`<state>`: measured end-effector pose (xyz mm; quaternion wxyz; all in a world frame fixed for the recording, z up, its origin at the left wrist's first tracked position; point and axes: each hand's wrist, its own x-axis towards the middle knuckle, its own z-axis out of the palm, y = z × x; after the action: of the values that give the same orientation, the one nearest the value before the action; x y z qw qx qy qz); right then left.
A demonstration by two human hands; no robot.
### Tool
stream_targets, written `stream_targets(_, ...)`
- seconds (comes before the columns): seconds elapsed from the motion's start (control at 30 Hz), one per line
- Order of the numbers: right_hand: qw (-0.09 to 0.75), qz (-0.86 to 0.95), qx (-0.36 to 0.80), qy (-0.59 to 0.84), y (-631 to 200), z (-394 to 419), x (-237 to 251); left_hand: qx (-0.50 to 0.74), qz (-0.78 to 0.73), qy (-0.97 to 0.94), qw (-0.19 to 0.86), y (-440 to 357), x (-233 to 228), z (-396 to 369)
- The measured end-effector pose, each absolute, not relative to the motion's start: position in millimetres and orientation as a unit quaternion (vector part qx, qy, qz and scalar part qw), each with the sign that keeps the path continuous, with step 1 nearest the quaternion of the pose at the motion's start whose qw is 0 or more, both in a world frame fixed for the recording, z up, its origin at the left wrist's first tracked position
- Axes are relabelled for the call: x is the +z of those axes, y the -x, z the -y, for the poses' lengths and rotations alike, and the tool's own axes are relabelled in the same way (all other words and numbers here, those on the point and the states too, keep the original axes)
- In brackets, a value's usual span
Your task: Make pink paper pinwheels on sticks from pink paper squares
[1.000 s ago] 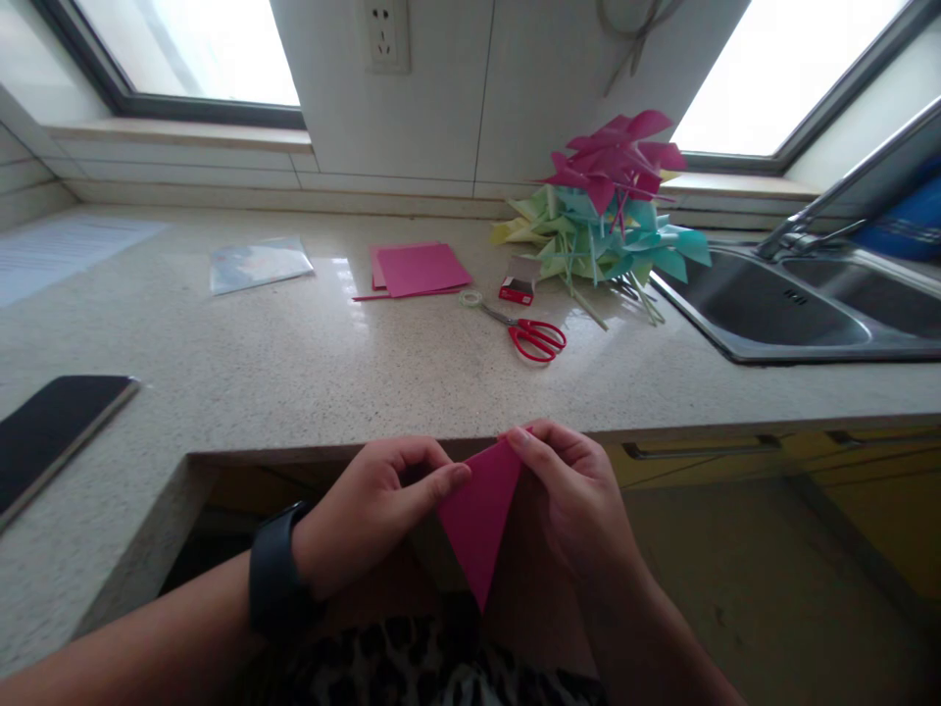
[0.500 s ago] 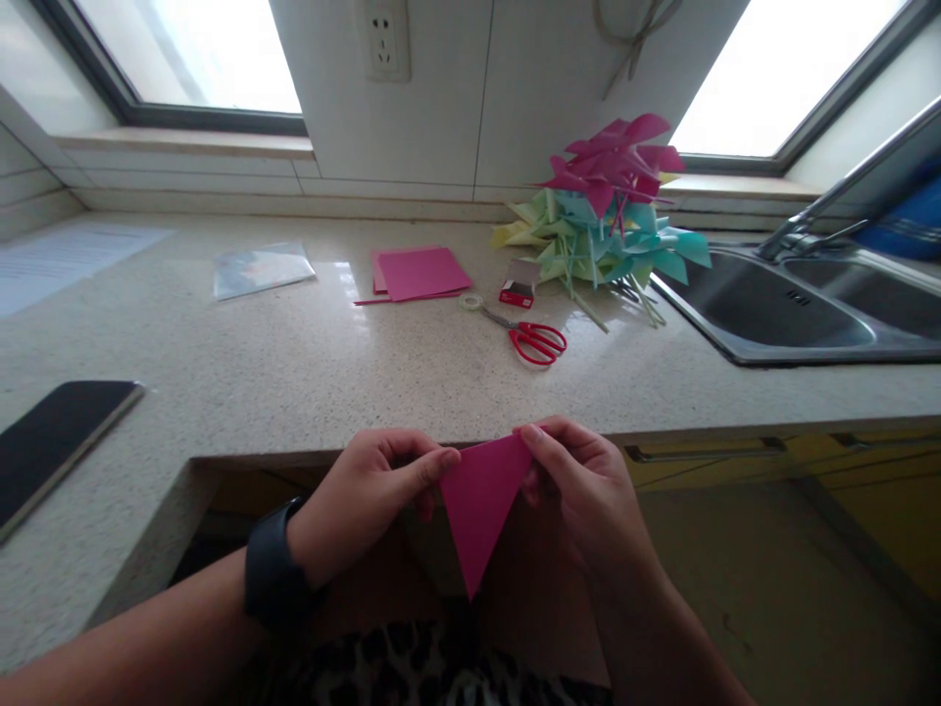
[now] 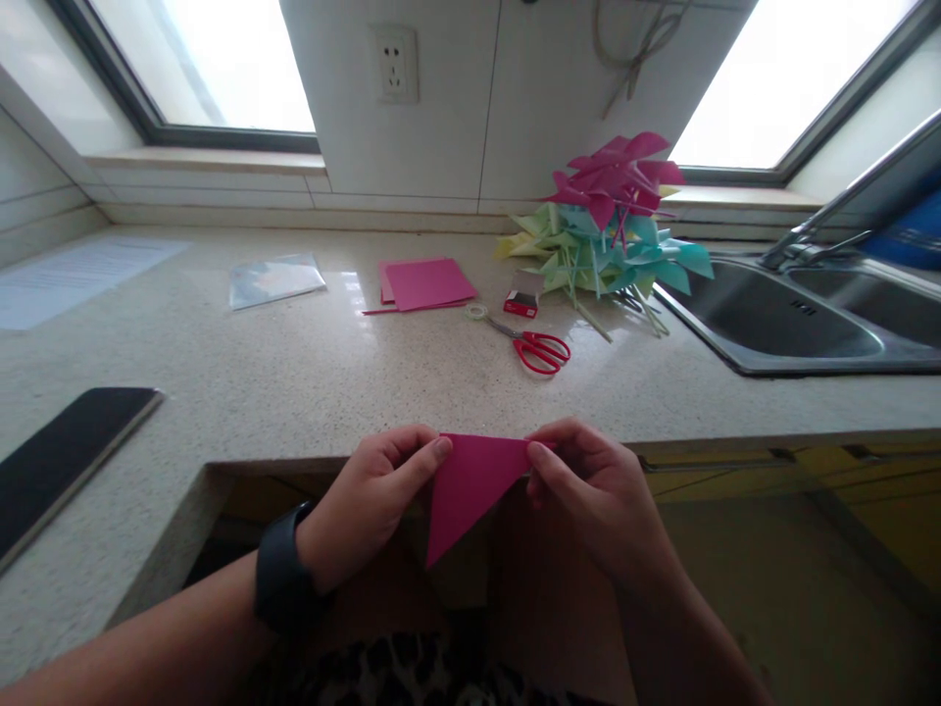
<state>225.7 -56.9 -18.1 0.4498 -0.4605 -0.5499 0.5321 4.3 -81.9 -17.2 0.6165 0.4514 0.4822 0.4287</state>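
Observation:
Between my hands, just in front of the counter's edge, hangs a pink sheet of paper (image 3: 470,485) folded into a triangle, one point hanging down to the left. My left hand (image 3: 382,490) pinches its upper left corner between thumb and fingers. At the upper right corner, my right hand (image 3: 588,490) pinches the paper the same way. Beyond them on the counter lie red-handled scissors (image 3: 542,351), closed, beside a small roll of tape (image 3: 476,312) and an open little red box (image 3: 521,299). Flat pink paper sheets (image 3: 433,283) are stacked to the left of these.
Paper pinwheels (image 3: 618,186) in pink, yellow-green and blue are piled by the wall, left of the steel sink (image 3: 779,309). A clear packet (image 3: 275,281), a printed sheet (image 3: 80,275) and a dark flat slab (image 3: 74,456) lie on the counter's left side.
The folded paper has turned so its hanging point swings to the left and its top edge lies nearly level. Both hands still pinch its corners. The view has tilted slightly.

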Motion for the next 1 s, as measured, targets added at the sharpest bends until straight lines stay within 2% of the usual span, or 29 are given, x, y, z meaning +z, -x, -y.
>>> stream_targets(0.1, 0.439, 0.55, 0.556, 0.442, -228, 57, -20, 0.443, -0.441, -0.427, 0.653, -4, -19, 83)
stream_targets(0.23, 0.417, 0.578, 0.557, 0.426, -230, 58, -20, 0.394, -0.409, -0.459, 0.683, -4, -19, 84)
stream_targets(0.47, 0.375, 0.625, 0.522, 0.443, -230, 56, -19, 0.358, -0.452, -0.539, 0.614, -2, -19, 84)
stream_targets(0.77, 0.397, 0.636, 0.494, 0.44, -229, 60, -20, 0.327, -0.403, -0.491, 0.7, -3, -13, 85)
stream_targets(1.0, 0.391, 0.685, 0.491, 0.369, -242, 45, -13, 0.318, -0.406, -0.51, 0.688, -1, -15, 83)
